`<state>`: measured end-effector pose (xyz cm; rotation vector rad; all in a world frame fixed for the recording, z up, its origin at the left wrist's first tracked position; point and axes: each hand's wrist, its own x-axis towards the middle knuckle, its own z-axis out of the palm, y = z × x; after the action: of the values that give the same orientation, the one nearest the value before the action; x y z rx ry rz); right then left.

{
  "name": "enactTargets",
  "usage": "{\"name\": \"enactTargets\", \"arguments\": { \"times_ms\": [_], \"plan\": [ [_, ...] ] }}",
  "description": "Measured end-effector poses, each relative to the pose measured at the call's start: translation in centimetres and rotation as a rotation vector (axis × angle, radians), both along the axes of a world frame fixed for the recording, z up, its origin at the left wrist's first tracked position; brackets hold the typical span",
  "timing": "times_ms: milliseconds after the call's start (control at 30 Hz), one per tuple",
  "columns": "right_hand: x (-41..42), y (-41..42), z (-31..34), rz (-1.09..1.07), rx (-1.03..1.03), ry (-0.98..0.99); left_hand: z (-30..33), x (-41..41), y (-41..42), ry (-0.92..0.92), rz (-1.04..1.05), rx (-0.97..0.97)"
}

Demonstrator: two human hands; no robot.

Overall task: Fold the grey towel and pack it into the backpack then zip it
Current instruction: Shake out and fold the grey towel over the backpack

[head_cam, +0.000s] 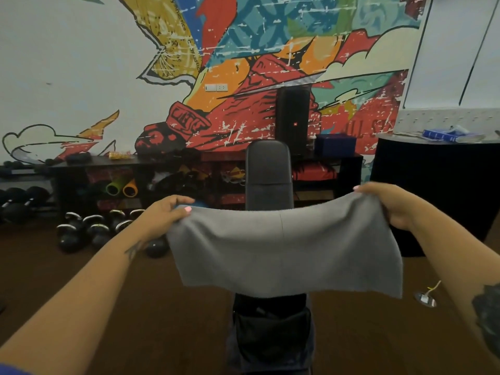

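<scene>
The grey towel (pixel 286 250) hangs spread out in the air in front of me, its top edge sagging in the middle. My left hand (pixel 169 212) pinches its upper left corner. My right hand (pixel 392 205) grips its upper right corner. Below the towel lies the black backpack (pixel 270 334) on the near end of a black padded bench (pixel 269 174). The towel hides the upper part of the backpack, and I cannot tell how far the zip stands open.
Kettlebells (pixel 92 230) and dumbbells (pixel 19 204) stand on the brown floor at left. A low black shelf (pixel 121 163) with gear runs along the mural wall. A black speaker (pixel 292 117) stands behind the bench. A dark counter (pixel 433 185) is at right.
</scene>
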<state>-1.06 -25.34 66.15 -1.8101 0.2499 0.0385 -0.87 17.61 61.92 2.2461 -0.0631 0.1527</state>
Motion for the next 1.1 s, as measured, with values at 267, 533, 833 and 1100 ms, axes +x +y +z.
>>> {"name": "enactTargets", "arguments": {
  "times_ms": [267, 533, 833, 1100],
  "plan": [
    [-0.6, 3.9, -0.5, 0.034, -0.188, -0.145, 1.0, -2.2, -5.6, 0.044, -0.247, -0.338],
    [-2.3, 8.1, -1.5, 0.070, 0.032, -0.321, 2.3, -4.5, -9.8, 0.106, -0.514, -0.245],
    [-3.7, 10.8, -1.6, 0.099, 0.116, -0.353, 2.1, -5.3, -13.4, -0.122, -0.373, -0.018],
    [-5.4, 11.4, -1.8, 0.161, 0.223, -0.345, 2.7, -6.0, -15.1, -0.233, -0.317, 0.133]
  ]
}}
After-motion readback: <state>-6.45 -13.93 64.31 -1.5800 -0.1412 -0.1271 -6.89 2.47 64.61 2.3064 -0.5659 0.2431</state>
